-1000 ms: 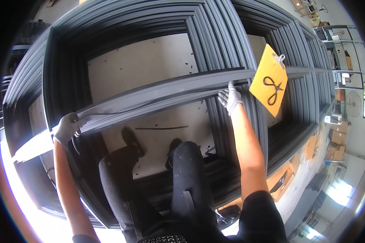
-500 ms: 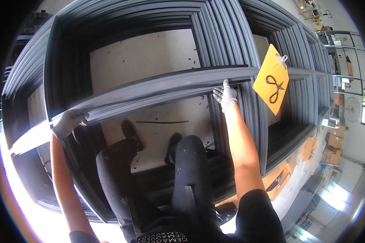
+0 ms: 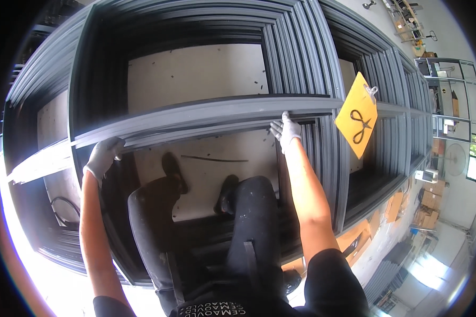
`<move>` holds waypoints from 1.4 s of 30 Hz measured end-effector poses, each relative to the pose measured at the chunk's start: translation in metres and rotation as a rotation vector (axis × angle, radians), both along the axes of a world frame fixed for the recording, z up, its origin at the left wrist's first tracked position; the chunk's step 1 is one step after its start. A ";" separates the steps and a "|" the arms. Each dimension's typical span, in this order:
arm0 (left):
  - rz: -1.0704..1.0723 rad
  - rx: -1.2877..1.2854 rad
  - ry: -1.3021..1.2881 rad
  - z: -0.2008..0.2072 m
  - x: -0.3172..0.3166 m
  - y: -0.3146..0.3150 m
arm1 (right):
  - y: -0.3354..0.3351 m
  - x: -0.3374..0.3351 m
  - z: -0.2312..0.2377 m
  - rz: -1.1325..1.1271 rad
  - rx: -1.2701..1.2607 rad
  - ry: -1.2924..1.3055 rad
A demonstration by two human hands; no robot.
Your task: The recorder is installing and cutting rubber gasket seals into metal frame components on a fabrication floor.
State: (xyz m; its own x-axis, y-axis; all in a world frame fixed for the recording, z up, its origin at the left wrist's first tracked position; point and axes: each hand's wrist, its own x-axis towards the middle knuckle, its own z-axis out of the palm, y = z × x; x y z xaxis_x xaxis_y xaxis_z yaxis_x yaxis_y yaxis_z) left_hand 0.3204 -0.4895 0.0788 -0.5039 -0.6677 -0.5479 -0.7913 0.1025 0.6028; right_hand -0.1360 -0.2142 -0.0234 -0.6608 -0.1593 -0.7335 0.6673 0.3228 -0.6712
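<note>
A long grey metal crossbar (image 3: 195, 113) belongs to the stacked window-like frames in front of me. My left hand (image 3: 104, 157), in a pale glove, is closed at the lower edge of this bar near its left end, fingers curled against it. My right hand (image 3: 287, 133), also gloved, rests against the bar's lower side farther right, thumb up and fingers apart. Thin black strips run along the bar; one black strip (image 3: 301, 96) lies along its upper edge. Whether the left fingers also hold a strip is hidden.
An orange-yellow clipboard (image 3: 354, 134) with black scissors (image 3: 361, 127) lies on the frames at right. A loose black strip (image 3: 214, 158) and small dark scraps lie on the floor inside the opening, by my feet. Cardboard boxes (image 3: 431, 198) stand far right.
The view has shifted slightly, so the frames sit a little lower and more to the right. My right hand has slid slightly left along the bar; my left stays at its edge.
</note>
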 end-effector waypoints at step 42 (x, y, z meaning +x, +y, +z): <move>0.318 -0.066 -0.054 -0.045 0.073 -0.025 | 0.025 -0.064 -0.006 -0.129 0.100 0.130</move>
